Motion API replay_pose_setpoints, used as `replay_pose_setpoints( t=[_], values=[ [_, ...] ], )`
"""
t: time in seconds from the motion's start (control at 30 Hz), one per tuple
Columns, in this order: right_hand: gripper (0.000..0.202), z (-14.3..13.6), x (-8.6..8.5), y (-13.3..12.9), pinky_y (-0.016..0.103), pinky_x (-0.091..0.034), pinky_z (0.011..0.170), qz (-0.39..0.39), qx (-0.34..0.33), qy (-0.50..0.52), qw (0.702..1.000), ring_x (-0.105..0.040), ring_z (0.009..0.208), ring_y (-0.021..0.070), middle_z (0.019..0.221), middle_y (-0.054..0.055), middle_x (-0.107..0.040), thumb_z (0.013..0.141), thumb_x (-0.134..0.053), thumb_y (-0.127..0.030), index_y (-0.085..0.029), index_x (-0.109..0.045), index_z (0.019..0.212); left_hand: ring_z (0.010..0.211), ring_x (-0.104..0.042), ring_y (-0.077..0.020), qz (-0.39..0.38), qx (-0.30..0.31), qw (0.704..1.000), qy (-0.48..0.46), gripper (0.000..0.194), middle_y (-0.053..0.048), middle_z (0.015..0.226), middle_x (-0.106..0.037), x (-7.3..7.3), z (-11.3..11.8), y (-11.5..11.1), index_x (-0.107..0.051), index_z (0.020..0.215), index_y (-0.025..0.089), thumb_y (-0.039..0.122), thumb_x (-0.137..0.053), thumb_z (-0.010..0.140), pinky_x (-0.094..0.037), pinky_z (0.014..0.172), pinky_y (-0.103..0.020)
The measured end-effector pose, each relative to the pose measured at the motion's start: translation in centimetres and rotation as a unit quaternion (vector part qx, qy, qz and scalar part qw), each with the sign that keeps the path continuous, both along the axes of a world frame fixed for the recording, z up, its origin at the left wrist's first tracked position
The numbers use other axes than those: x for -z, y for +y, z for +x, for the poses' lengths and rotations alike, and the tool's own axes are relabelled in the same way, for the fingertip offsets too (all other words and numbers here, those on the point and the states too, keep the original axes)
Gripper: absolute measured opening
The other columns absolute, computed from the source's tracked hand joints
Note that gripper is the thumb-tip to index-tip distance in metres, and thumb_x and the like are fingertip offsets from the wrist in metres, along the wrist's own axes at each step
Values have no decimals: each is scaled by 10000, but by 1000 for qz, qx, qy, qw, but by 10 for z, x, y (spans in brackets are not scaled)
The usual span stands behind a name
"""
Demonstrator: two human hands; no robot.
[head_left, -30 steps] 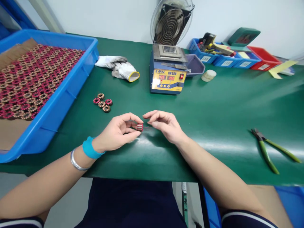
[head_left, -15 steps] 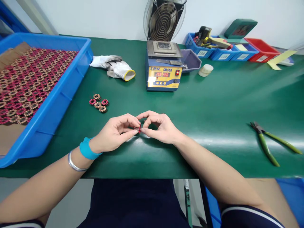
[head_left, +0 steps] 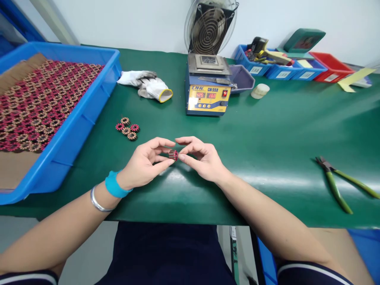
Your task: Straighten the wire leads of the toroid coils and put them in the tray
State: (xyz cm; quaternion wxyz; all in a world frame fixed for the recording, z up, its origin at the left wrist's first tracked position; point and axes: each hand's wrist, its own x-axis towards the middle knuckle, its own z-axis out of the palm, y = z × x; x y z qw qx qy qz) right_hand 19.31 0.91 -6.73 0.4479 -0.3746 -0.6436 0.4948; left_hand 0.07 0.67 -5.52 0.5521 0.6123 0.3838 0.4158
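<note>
Between my two hands is a small wound motor stator (head_left: 173, 155), turned on its side, with a pinkish-red face toward the right. My left hand (head_left: 148, 161) pinches it between thumb and fingers. The thumb and fingertips of my right hand (head_left: 203, 159) close on its right edge; whether they grip a fine wire there I cannot make out. Just beyond my left hand, several like stators (head_left: 126, 130) with red or tan faces lie grouped on the green mat (head_left: 184, 198).
A blue tray (head_left: 97, 93) full of stators stands at left. White gloves (head_left: 151, 87) lie behind the loose stators. A solder pot (head_left: 207, 95) with a fan (head_left: 208, 31) is at the back. Green-handled cutters (head_left: 335, 184) lie right; small bins (head_left: 283, 71) line the back right.
The stator has turned so more of its side and red face show. My fingers have spread slightly around it. The whole view has shifted a little.
</note>
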Motion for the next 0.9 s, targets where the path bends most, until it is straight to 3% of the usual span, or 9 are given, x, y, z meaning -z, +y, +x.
replay_pose_setpoints(
  t=[0.2,0.73,0.8,0.9],
  values=[
    [161,0,0,0,401,-489,947,21,4,4,1000,-622,1091,224,1119,103,-655,782,-722,-305,-179,-674,694,1085,-631,-252,4,-4,1000,11,273,-145,1264,-577,1,-1,0,-703,994,122,199,-730,734,-603,869,-366],
    [189,-4,1,-3,432,-478,992,17,44,0,999,-594,1148,235,1131,96,-648,786,-725,-376,-204,-686,718,1050,-654,-245,8,-21,1000,5,254,-130,1182,-627,3,1,2,-689,935,123,224,-753,710,-601,886,-378],
    [167,-6,0,-5,439,-476,999,42,61,-17,997,-591,1145,233,1161,93,-634,800,-709,-350,-206,-682,718,1045,-657,-246,13,-28,999,8,256,-130,1171,-638,3,1,1,-680,924,123,234,-756,706,-604,877,-372],
    [104,-8,-2,-11,461,-463,1009,139,81,-82,984,-566,1171,244,1259,94,-590,816,-675,-280,-215,-677,734,987,-677,-230,18,-40,999,25,286,-119,1110,-673,2,2,0,-666,964,126,229,-746,710,-616,845,-354]
  ],
)
